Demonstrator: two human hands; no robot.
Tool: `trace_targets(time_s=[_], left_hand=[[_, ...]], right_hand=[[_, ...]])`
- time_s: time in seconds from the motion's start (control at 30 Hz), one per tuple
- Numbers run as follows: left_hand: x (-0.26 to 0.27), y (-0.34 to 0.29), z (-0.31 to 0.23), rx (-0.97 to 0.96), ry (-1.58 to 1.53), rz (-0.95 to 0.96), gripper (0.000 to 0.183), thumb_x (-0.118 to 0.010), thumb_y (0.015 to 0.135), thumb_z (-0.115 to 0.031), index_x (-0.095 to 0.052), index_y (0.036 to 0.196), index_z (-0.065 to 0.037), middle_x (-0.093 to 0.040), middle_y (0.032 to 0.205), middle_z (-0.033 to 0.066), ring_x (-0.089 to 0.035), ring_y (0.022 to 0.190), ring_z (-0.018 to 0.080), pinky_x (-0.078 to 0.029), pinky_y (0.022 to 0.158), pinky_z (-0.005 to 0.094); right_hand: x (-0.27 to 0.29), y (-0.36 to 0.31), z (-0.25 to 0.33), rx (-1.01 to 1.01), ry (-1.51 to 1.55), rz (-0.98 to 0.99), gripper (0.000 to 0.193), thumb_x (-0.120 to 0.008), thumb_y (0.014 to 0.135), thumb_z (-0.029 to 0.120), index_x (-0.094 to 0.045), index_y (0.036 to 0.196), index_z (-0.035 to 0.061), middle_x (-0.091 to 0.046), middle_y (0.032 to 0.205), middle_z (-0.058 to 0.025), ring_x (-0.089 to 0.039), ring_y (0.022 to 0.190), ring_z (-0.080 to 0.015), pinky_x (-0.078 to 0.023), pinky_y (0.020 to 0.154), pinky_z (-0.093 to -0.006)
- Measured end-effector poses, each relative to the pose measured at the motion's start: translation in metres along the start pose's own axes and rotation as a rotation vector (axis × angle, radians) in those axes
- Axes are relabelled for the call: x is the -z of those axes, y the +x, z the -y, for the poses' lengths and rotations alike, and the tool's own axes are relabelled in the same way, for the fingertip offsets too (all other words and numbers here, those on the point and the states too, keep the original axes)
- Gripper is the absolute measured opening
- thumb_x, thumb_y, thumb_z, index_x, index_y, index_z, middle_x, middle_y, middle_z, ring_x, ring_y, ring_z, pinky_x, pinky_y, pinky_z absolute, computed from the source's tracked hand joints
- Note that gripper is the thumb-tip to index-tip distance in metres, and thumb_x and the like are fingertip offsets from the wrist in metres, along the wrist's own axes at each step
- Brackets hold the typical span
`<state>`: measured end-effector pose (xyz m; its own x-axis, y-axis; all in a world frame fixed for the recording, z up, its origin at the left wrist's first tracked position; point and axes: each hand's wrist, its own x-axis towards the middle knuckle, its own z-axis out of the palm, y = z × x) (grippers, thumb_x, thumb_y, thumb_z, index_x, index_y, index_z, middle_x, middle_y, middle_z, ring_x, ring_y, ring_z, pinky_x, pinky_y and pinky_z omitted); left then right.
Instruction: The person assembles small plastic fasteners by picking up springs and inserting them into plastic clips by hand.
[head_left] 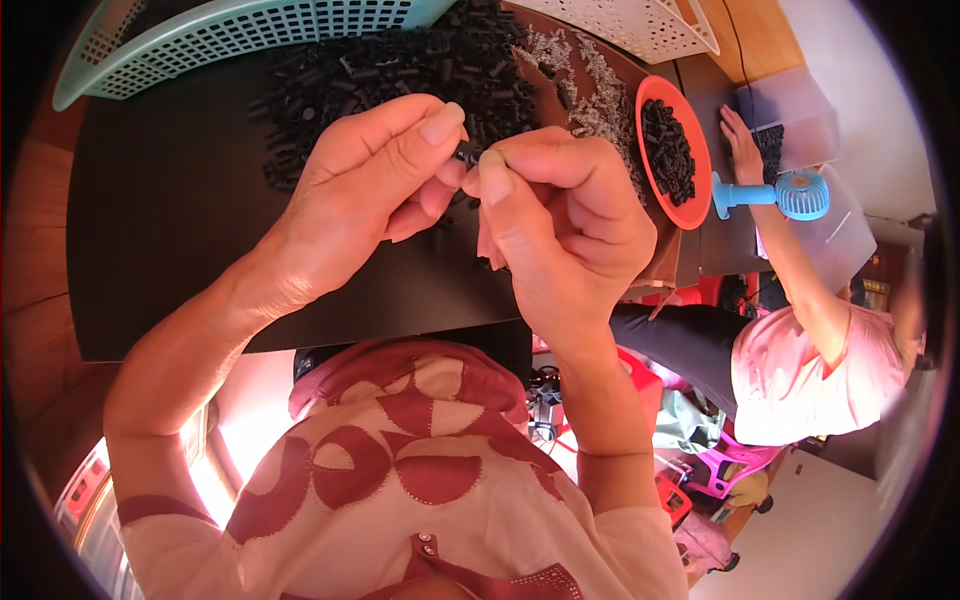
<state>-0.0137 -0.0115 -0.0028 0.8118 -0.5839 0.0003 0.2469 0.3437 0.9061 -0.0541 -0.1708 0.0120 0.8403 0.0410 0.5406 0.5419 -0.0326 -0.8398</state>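
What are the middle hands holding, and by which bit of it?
A small black piece, pinched by the left hand and right hand; too covered to tell which part each grips.

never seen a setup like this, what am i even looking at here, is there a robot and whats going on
There's no robot: these are a person's bare hands. The one picture comes from a wide fisheye camera on that person's head, looking down, so straight edges bend near the rim.

The left hand and right hand meet at the fingertips, pinching a tiny dark part, mostly hidden.

On the dark table lie heaped black pieces and pale bits. A red bowl holds more black pieces. Around them are a green basket, a white basket and a blue fan. Another person sits at right.
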Motion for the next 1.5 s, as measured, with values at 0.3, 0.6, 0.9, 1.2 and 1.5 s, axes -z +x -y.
trace_targets(time_s=[0.3, 0.6, 0.9, 1.2, 1.5], left_hand=[[-0.001, -0.001, -0.001, -0.041, -0.025, -0.026, 0.031, -0.044, 0.104, -0.031, -0.056, 0.096, -0.004, -0.049, 0.071, -0.0011, -0.036, 0.057, 0.0033, -0.028, 0.049, 0.0181], [0.005, 0.0, -0.005, -0.023, -0.13, 0.075, 0.029, -0.05, 0.102, -0.031, -0.057, 0.096, -0.004, -0.048, 0.069, -0.0014, -0.04, 0.059, 0.0056, -0.027, 0.048, 0.02], [0.009, 0.003, -0.004, -0.037, -0.168, 0.143, 0.029, -0.049, 0.102, -0.032, -0.056, 0.093, -0.005, -0.049, 0.074, -0.0023, -0.041, 0.06, 0.005, -0.027, 0.047, 0.02], [0.008, 0.003, -0.001, -0.068, -0.092, 0.175, 0.029, -0.047, 0.103, -0.032, -0.054, 0.09, -0.006, -0.046, 0.073, -0.0034, -0.039, 0.063, 0.0042, -0.029, 0.05, 0.0194], [0.006, 0.001, -0.002, -0.094, -0.012, 0.151, 0.031, -0.045, 0.104, -0.03, -0.049, 0.084, -0.007, -0.043, 0.072, -0.0036, -0.037, 0.064, 0.0041, -0.029, 0.051, 0.0187]], right_hand=[[-0.01, -0.001, 0.011, -0.043, -0.079, -0.05, 0.012, -0.059, 0.086, -0.014, -0.057, 0.093, -0.0037, -0.063, 0.086, -0.0084, -0.057, 0.068, -0.0054, -0.044, 0.053, -0.0178], [-0.006, 0.003, 0.022, -0.074, -0.229, -0.021, 0.013, -0.064, 0.084, -0.012, -0.058, 0.091, -0.004, -0.064, 0.083, -0.009, -0.051, 0.058, -0.0032, -0.039, 0.047, -0.0169], [0.006, 0.006, 0.022, -0.216, 0.089, -0.003, 0.005, -0.061, 0.09, -0.006, -0.058, 0.094, -0.0043, -0.066, 0.086, -0.0155, -0.052, 0.051, -0.0059, -0.041, 0.045, -0.0177], [0.003, 0.003, 0.022, -0.098, -0.083, 0.052, 0.013, -0.061, 0.086, -0.012, -0.057, 0.095, -0.0038, -0.064, 0.088, -0.0146, -0.054, 0.059, -0.0052, -0.044, 0.047, -0.0178], [0.0, -0.001, 0.023, -0.033, -0.343, 0.053, 0.014, -0.064, 0.083, -0.011, -0.058, 0.092, -0.0012, -0.063, 0.084, -0.0069, -0.049, 0.059, -0.0029, -0.038, 0.047, -0.0173]])
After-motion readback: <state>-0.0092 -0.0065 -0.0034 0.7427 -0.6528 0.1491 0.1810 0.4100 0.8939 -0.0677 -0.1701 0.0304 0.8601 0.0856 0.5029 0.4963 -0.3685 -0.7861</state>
